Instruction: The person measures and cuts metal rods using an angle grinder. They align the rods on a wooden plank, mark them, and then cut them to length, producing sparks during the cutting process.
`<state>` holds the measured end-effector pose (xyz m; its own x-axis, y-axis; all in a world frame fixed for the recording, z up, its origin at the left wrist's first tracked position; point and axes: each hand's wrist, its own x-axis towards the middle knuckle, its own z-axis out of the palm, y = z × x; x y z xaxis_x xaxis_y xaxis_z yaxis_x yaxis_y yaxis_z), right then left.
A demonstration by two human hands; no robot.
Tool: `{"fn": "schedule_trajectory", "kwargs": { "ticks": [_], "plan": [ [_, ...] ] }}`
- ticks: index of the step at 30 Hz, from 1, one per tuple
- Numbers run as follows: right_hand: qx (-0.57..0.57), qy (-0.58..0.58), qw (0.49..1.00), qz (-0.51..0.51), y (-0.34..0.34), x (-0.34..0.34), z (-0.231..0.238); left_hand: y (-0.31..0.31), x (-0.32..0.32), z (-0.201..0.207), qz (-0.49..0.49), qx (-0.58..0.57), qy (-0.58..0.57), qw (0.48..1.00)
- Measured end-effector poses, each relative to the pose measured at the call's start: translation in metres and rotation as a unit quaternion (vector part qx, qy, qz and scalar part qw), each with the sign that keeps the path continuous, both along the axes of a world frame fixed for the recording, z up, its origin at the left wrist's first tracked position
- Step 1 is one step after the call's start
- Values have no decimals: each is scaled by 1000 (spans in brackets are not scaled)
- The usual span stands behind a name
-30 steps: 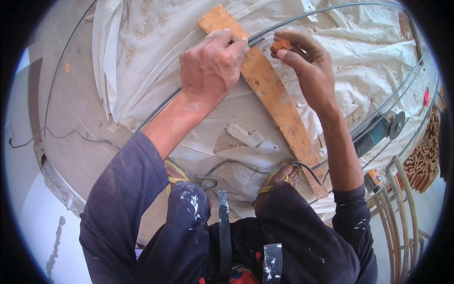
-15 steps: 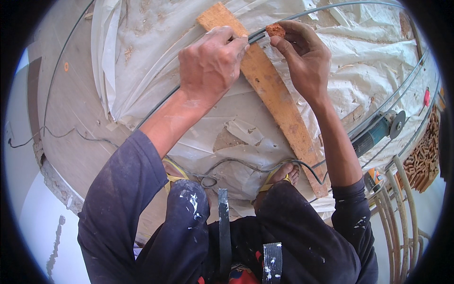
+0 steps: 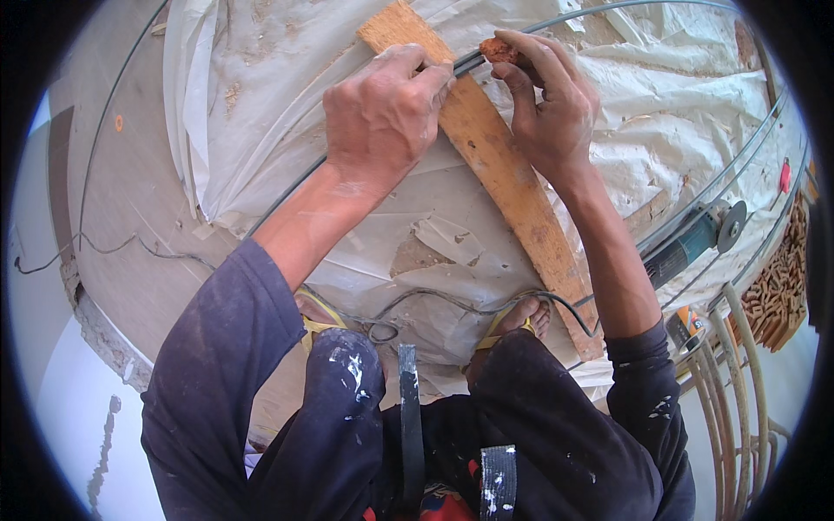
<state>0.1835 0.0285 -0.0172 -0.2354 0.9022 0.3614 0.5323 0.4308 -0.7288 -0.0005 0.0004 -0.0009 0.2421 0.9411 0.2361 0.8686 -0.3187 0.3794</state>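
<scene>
My left hand [image 3: 380,113] is closed round long thin grey rods [image 3: 469,62] where they cross a wooden plank [image 3: 491,152]. In my right hand [image 3: 556,108], a rough reddish-brown chunk [image 3: 498,50], like a bit of brick, is pinched between thumb and fingers. The chunk is against or just above the rods, right of my left fist; whether it touches them I cannot tell. The plank lies slantwise on crumpled white plastic sheeting [image 3: 660,130], running from beyond my left hand down to beside my right foot.
An angle grinder [image 3: 682,250] with a disc lies at the right among more bent rods. A dark cable [image 3: 426,295] snakes past my sandalled feet. Wooden bars [image 3: 738,408] stand at lower right, near a heap of brown pieces [image 3: 777,295]. A small orange ring [image 3: 119,122] lies at left.
My right hand has shifted slightly left and up with the chunk, along the rods. My left hand keeps its grip, moving only a little left.
</scene>
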Motion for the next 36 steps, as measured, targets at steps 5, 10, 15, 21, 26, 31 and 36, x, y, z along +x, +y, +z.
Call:
{"fn": "schedule_trajectory", "kwargs": {
  "ticks": [5,10,15,21,26,31,36],
  "plan": [
    [1,0,1000,-4,-1,0,-4,1,0,-1,-1,5,-3,1000],
    [-24,17,1000,-4,-2,0,-5,0,2,0,4,23,-8,1000],
    [39,-32,999,-14,2,-1,0,0,0,-2,3,4,18,1000],
    [110,-72,991,15,4,2,-5,0,1,-4,-1,30,13,999],
    [107,-70,992,14,1,2,-7,1,2,-1,5,21,19,1000],
    [120,-121,985,15,1,4,-6,0,1,-4,2,33,27,999],
    [64,-82,994,18,-3,3,-1,-1,2,-4,23,8,15,1000]
  ]
}}
